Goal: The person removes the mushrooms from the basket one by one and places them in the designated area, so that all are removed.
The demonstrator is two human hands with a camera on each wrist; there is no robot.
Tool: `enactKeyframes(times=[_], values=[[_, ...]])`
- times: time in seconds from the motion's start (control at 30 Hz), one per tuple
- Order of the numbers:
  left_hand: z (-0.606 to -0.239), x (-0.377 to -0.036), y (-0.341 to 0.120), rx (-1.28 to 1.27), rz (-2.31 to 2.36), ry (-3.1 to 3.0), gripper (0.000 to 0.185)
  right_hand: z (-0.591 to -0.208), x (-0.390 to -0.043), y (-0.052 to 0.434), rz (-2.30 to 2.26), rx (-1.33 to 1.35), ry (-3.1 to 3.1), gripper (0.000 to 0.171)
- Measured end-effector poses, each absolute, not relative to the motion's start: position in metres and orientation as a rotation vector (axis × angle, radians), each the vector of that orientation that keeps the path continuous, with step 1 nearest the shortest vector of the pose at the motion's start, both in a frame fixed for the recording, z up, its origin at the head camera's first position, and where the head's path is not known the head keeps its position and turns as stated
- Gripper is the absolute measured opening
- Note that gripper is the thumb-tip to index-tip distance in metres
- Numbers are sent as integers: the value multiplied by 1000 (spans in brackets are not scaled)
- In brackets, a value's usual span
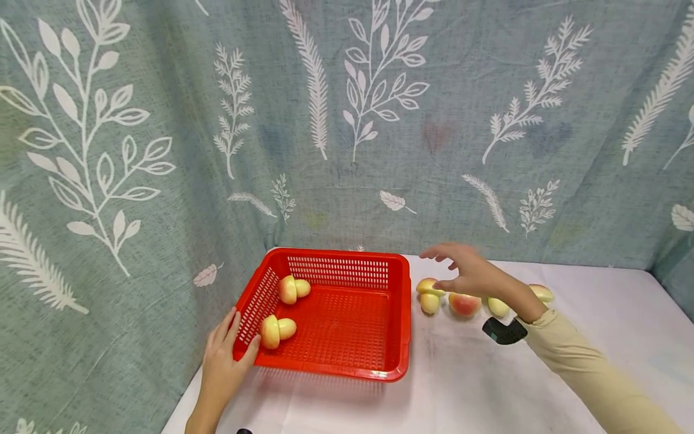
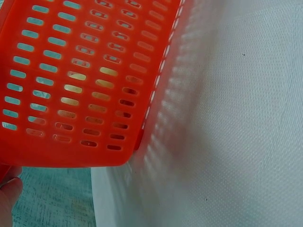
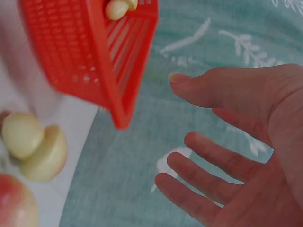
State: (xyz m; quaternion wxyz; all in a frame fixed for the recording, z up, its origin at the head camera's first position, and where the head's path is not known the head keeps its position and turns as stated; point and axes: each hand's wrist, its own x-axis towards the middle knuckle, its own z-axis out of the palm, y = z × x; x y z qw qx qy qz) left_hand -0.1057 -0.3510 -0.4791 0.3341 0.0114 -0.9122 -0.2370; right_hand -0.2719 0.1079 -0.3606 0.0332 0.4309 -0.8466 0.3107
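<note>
A red plastic basket [image 1: 347, 367] with slotted walls stands on the white-covered table. My left hand [image 1: 225, 355] grips its near left corner, thumb and fingers at the rim; the left wrist view catches only those fingertips [image 2: 10, 191]. Inside the basket, at its left, lie two toy mushrooms, one farther back [image 1: 288, 290] and one nearer [image 1: 273, 331], with red-and-yellow caps and pale yellow stems. Right of the basket, my right hand [image 1: 466, 271] hovers with spread fingers and holds nothing. Below it lie a toy mushroom [image 1: 430, 303] and a red-capped one [image 1: 465, 305].
Farther right, partly behind my right wrist, are a pale yellow stem [image 1: 498, 307] and another red-and-yellow cap [image 1: 541, 293]. A green cloth [image 1: 336, 199] with white leaf prints hangs behind and to the left of the table [image 1: 455, 386].
</note>
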Motion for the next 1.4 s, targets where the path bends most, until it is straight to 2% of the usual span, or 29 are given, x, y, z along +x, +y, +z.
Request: enactKeyframes(times=[0.63,1.4], values=[[-477,-106,-351,20,-621,-2365,65,-343,-274,14,813,1553,-2613,45],[-478,-106,-352,13,-609,-2349,64,-364,-280,-71,679,1674,-2773,50]])
